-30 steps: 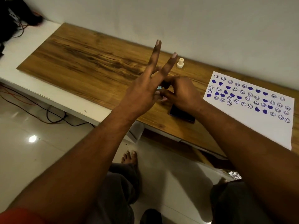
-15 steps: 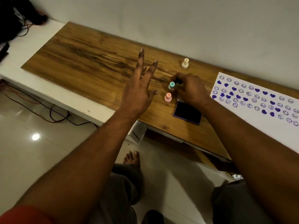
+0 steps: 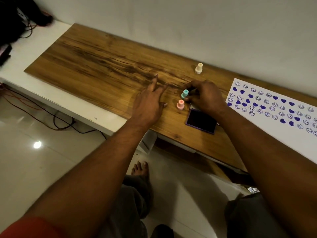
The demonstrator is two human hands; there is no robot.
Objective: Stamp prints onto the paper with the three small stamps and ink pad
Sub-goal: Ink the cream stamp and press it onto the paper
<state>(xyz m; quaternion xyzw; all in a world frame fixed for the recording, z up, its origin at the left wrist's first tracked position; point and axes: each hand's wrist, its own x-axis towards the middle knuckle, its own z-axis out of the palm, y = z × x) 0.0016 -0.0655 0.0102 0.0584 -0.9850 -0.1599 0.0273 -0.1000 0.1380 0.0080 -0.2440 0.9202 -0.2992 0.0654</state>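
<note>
My right hand (image 3: 204,97) pinches the teal stamp (image 3: 185,93) near its base on the wooden board (image 3: 96,66). The pink stamp (image 3: 180,104) stands upright just in front of it, free of both hands. A cream stamp (image 3: 199,68) stands farther back near the wall. The open purple ink pad (image 3: 201,121) lies below my right wrist. White paper (image 3: 274,121) at the right carries rows of purple smiley and heart prints. My left hand (image 3: 149,103) hovers low over the board left of the stamps, fingers spread, holding nothing.
The board rests on a white bench (image 3: 85,115) against a grey wall. Dark cables and gear (image 3: 15,19) sit at the far left. Wires (image 3: 42,117) run over the tiled floor below. My bare foot (image 3: 140,169) and knees show under the bench edge.
My left hand has dropped from a raised, fingers-up pose down toward the board, away from the right hand. The teal and pink stamps came into sight. The right hand stays on the teal stamp.
</note>
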